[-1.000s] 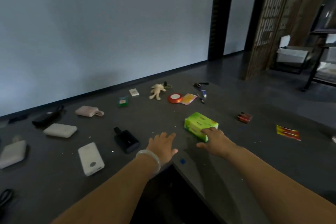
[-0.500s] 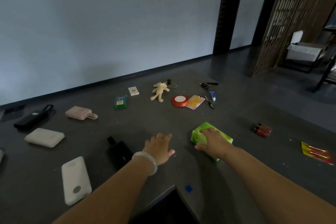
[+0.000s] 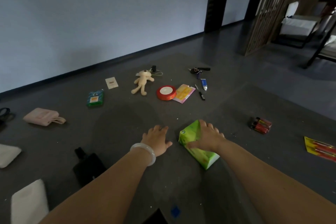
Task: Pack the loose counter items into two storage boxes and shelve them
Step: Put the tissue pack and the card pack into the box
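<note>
Green tissue pack (image 3: 197, 148) gripped under the right hand (image 3: 209, 137), left hand (image 3: 156, 140) flat and empty on the surface (image 3: 127, 114): gathering looks barely begun, so next it needs lifting toward a box.

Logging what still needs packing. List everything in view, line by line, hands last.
tissue pack: 1, green, front centre
batteries: 1 pack, red-black, right
card pack: 1, yellow-red, far right
ribbon spool: 1, red, middle
plush toy: 1, cream, back centre
pouch: 1, pink, left
black case: 1, front left
counter: 1, dark grey
left hand: flat on counter
right hand: on tissue pack
</note>
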